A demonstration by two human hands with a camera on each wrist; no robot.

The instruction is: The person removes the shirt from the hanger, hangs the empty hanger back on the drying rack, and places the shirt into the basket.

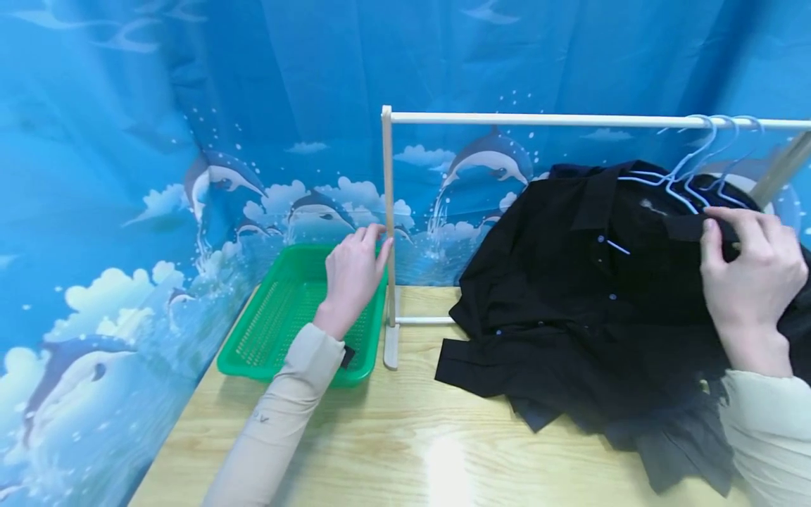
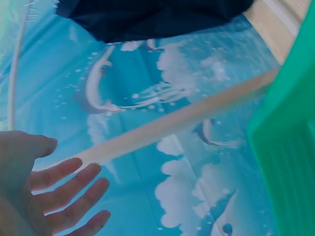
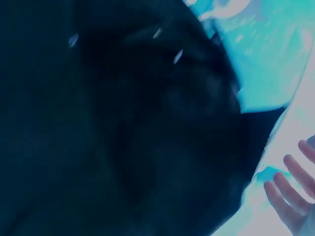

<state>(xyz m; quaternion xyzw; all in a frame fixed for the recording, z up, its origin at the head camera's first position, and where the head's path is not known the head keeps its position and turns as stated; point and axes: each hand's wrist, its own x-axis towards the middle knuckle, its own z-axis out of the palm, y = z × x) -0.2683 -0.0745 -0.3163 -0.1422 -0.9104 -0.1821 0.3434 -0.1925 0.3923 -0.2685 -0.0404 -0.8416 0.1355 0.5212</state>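
Left hand (image 1: 351, 274) beside the rack post (image 1: 388, 176), right hand (image 1: 754, 274) by a black shirt (image 1: 557, 282), both relaxed, unclenched

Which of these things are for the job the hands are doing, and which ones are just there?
Seem to be for the job:
black clothes, by the right hand
pale hangers
rack, its post by the left hand

Probably just there:
green basket, though I'm not sure; neither hand holds it
dolphin curtain
table
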